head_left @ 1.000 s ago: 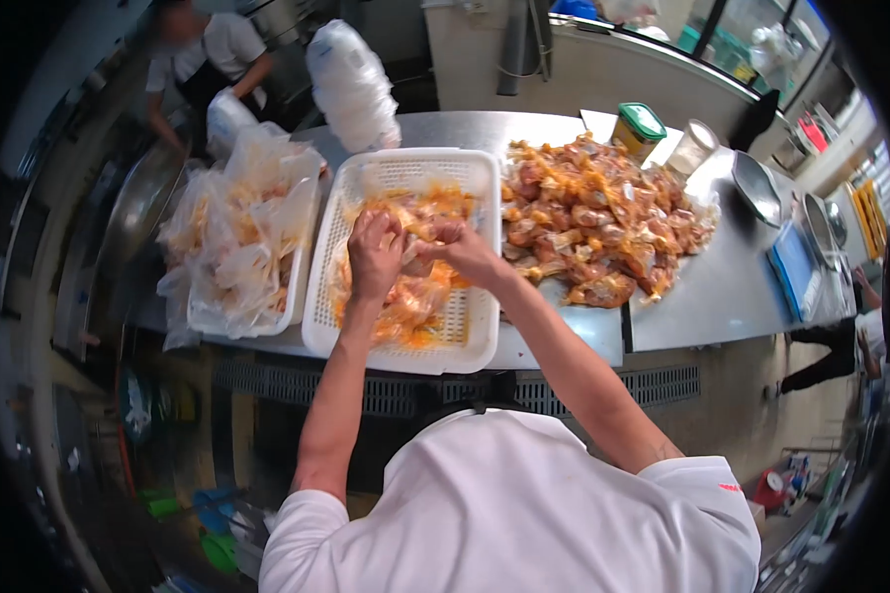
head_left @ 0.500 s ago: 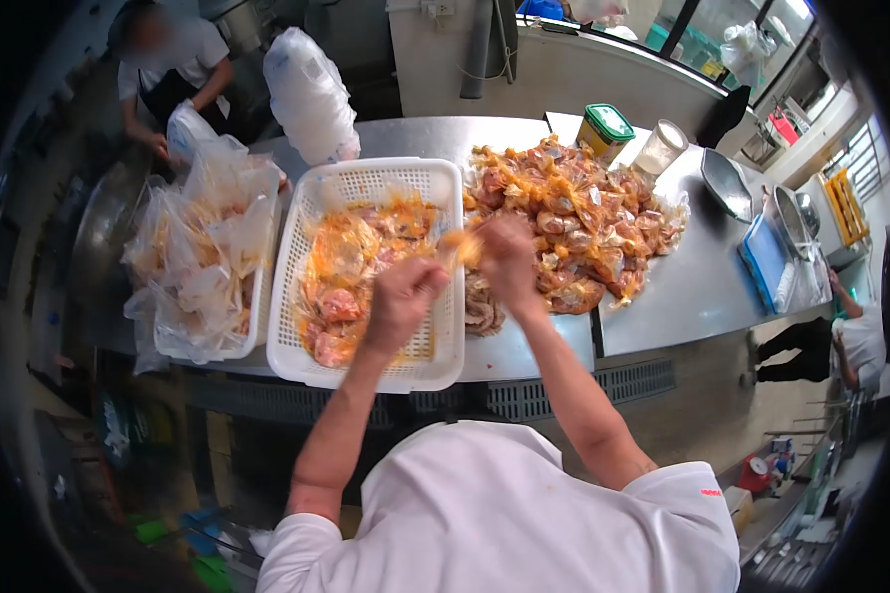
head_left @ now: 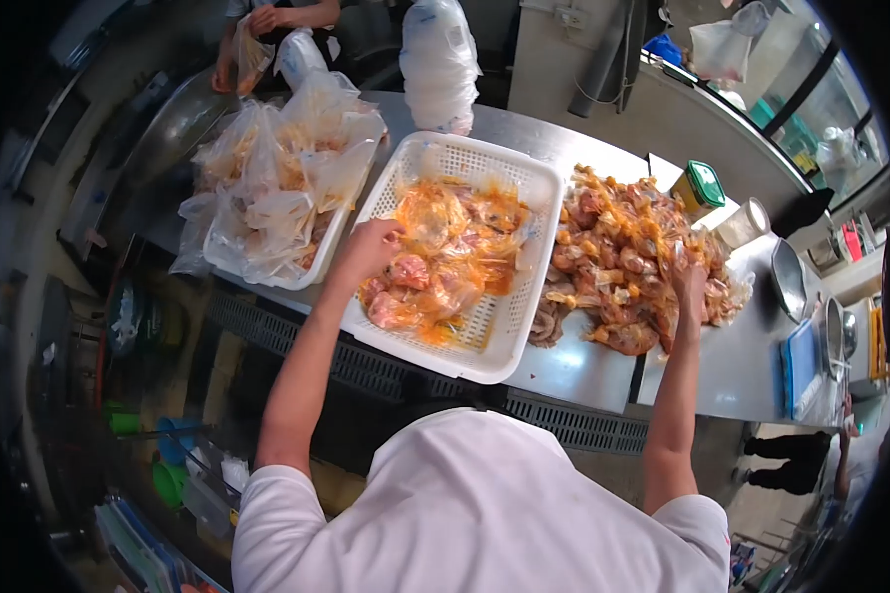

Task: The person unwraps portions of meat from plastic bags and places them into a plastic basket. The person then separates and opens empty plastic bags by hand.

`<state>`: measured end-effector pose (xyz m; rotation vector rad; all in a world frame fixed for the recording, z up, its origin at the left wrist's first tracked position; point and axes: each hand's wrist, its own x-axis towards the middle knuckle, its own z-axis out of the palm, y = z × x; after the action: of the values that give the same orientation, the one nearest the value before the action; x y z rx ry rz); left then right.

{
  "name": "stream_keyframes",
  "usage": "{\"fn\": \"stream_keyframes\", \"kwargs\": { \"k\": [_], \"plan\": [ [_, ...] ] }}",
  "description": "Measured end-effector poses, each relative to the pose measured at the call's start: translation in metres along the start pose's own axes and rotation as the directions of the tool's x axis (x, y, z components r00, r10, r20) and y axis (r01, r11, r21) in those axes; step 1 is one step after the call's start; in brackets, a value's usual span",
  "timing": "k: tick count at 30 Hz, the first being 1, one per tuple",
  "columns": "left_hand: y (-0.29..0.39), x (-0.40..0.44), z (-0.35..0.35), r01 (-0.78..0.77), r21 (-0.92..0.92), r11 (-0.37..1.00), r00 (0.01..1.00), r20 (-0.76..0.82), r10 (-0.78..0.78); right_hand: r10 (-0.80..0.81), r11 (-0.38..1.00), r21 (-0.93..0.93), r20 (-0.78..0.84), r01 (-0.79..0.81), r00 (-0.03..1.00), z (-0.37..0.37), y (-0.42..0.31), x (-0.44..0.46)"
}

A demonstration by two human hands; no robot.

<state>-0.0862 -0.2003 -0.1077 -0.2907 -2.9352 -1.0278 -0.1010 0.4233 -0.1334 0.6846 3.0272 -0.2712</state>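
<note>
My left hand (head_left: pixel 370 247) is at the left side of a white perforated basket (head_left: pixel 530 326), its fingers curled near the bagged meat (head_left: pixel 435 222) with orange marinade. What those fingers hold, if anything, is too small to make out. My right hand (head_left: pixel 689 272) reaches onto the large pile of orange-stained meat pieces in knotted clear bags (head_left: pixel 613 237), right of the basket. Its fingertips blend into the pile, so their grip is hidden. A bunched brownish cloth (head_left: pixel 546 324) lies between basket and pile.
Left of the basket, a white tray (head_left: pixel 318 265) holds clear bags of meat. Behind stand a stack of bagged white containers (head_left: pixel 440 64) and a green-lidded tub (head_left: pixel 700 188). A co-worker's hands (head_left: pixel 257 30) hold a bag. Metal bowls (head_left: pixel 788 277) are at right.
My right hand has moved from above the basket to the pile at right. My left hand has shifted to the basket's left side. The hands are now far apart, and the view has turned.
</note>
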Motion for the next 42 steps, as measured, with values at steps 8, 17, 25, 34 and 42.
{"fn": "stream_keyframes", "kwargs": {
  "k": [8,17,25,34,42],
  "plan": [
    [-0.022,0.049,0.057,0.012,0.313,0.950,0.992,0.113,-0.050,-0.595,0.489,0.612,-0.287,0.621,0.751,-0.022,-0.235,-0.133],
    [0.077,0.005,-0.052,-0.298,0.010,0.955,0.948,0.121,0.295,-0.803,0.250,0.464,-0.391,0.850,0.449,0.016,-0.335,-0.157],
    [0.033,-0.017,-0.083,-0.190,-0.056,0.980,0.974,0.116,0.195,-0.801,0.363,0.591,-0.196,0.720,0.565,-0.048,-0.317,-0.138],
    [0.107,0.001,-0.037,-0.292,-0.336,0.896,0.955,-0.148,0.255,-0.788,-0.066,0.728,-0.458,0.682,0.412,-0.028,-0.322,-0.173],
    [0.093,0.044,-0.031,-0.358,-0.522,0.774,0.876,-0.474,0.086,-0.690,0.265,0.938,0.022,0.224,0.723,0.028,-0.330,-0.201]
  ]
}}
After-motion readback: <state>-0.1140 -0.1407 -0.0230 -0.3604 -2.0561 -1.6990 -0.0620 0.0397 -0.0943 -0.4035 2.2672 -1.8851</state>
